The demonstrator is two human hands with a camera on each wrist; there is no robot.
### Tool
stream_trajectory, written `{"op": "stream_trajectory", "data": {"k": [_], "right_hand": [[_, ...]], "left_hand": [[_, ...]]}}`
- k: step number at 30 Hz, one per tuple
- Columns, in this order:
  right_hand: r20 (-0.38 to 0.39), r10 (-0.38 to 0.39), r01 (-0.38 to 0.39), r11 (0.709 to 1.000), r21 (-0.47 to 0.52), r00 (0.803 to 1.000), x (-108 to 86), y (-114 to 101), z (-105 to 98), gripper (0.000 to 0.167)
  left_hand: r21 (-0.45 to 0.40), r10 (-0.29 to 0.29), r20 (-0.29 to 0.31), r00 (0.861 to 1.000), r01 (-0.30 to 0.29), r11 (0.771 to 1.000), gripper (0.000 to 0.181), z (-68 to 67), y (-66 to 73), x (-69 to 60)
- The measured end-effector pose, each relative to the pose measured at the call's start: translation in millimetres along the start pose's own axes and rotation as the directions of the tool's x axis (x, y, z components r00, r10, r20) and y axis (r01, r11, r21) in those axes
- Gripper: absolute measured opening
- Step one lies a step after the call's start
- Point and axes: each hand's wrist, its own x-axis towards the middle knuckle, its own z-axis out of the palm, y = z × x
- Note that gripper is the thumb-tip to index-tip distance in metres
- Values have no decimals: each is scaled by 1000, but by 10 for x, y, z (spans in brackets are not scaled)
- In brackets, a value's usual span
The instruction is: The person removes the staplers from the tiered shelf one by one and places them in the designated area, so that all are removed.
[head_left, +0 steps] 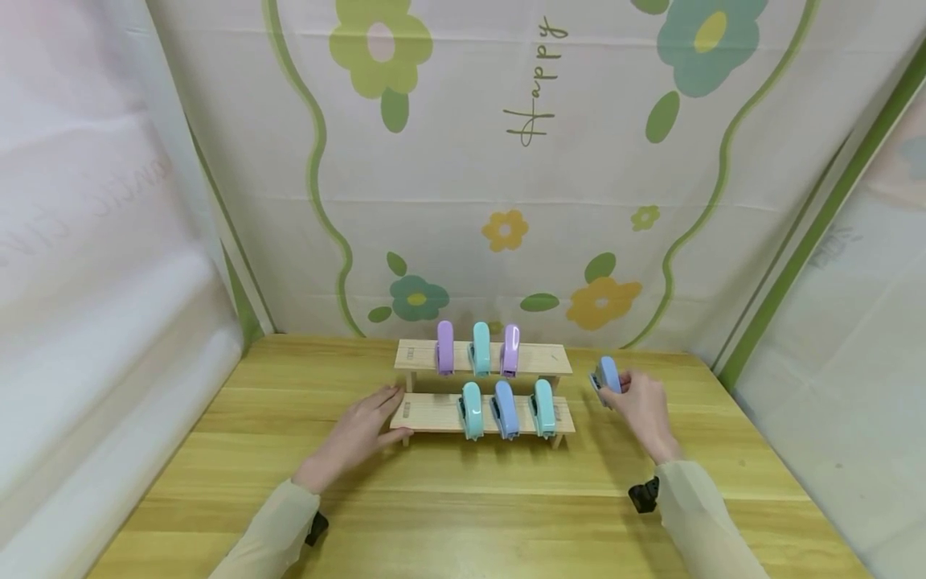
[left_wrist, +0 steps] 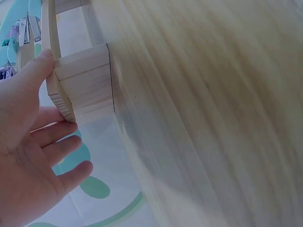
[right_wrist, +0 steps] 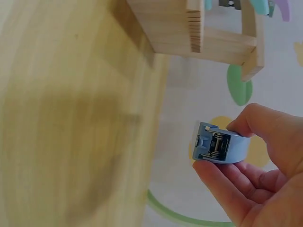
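Observation:
A two-tier wooden rack (head_left: pixel 427 412) stands on the table. Two purple staplers and a teal one (head_left: pixel 481 349) sit on its upper tier; the lower tier bears two teal staplers and a blue one (head_left: pixel 506 410) toward its right. My left hand (head_left: pixel 359 434) grips the lower tier's left end, thumb and index finger on the board edge in the left wrist view (left_wrist: pixel 33 137). To the right of the rack, my right hand (head_left: pixel 643 406) pinches another blue stapler (head_left: pixel 606 378) above the table; the right wrist view shows its metal underside (right_wrist: pixel 220 145) between thumb and fingers.
The wooden table (head_left: pixel 463 515) extends around the rack. Behind it hangs a white cloth (head_left: pixel 434 177) with printed flowers, and further cloth walls stand at the left (head_left: pixel 94 281) and right (head_left: pixel 854 322).

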Motion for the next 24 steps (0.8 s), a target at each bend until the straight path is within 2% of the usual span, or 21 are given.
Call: {"op": "stream_trajectory", "data": {"k": [9, 18, 24], "right_hand": [[9, 37, -36, 999, -21, 999, 3, 108, 81, 34], [19, 70, -69, 997, -33, 997, 11, 207, 159, 34], [31, 84, -83, 996, -36, 996, 34, 256, 200, 35]], "left_hand": [[-3, 6, -10, 1000, -6, 1000, 70, 7, -2, -5], [-14, -20, 18, 1000, 20, 1000, 69, 9, 2, -1], [-19, -15, 10, 1000, 15, 1000, 69, 8, 6, -5]]}}
